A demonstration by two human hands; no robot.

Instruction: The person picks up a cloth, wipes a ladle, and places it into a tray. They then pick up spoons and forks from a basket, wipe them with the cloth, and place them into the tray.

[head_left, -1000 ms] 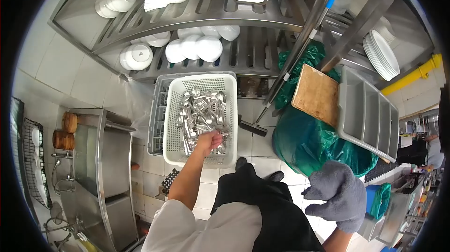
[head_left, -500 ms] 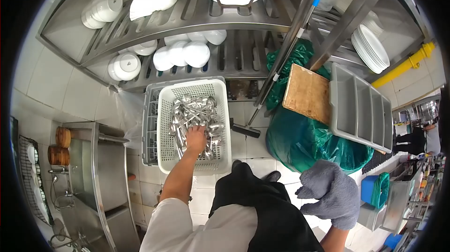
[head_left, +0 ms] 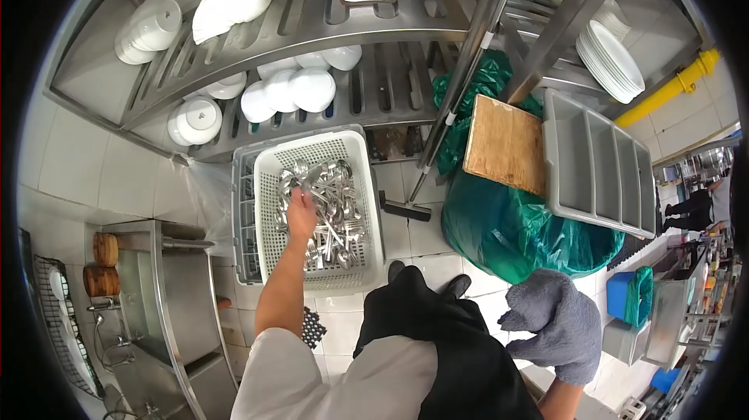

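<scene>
Over the far left part of a white perforated basket [head_left: 268, 186] is my left hand [head_left: 301, 215], its fingers closed on some metal cutlery [head_left: 314, 176] that pokes out past the fingertips. Which pieces these are I cannot make out fully. Loose spoons and forks [head_left: 335, 221] lie in a jumble in the basket below and beside the hand. A grey towel [head_left: 550, 326] covers my right hand, held off to the right, away from the basket; the fingers are hidden under the cloth.
The basket rests on a grey crate [head_left: 246, 225]. Behind stands a metal shelf [head_left: 382, 33] with white bowls [head_left: 312, 90]. To the right are a green-bagged bin [head_left: 499, 225], a wooden board [head_left: 505, 144] and a grey divided tray [head_left: 597, 166]. A steel sink [head_left: 187, 287] is at left.
My left hand has moved up and left over the basket, with cutlery now sticking out from its fingers. The view has shifted slightly; the towel-covered right hand stays at the right.
</scene>
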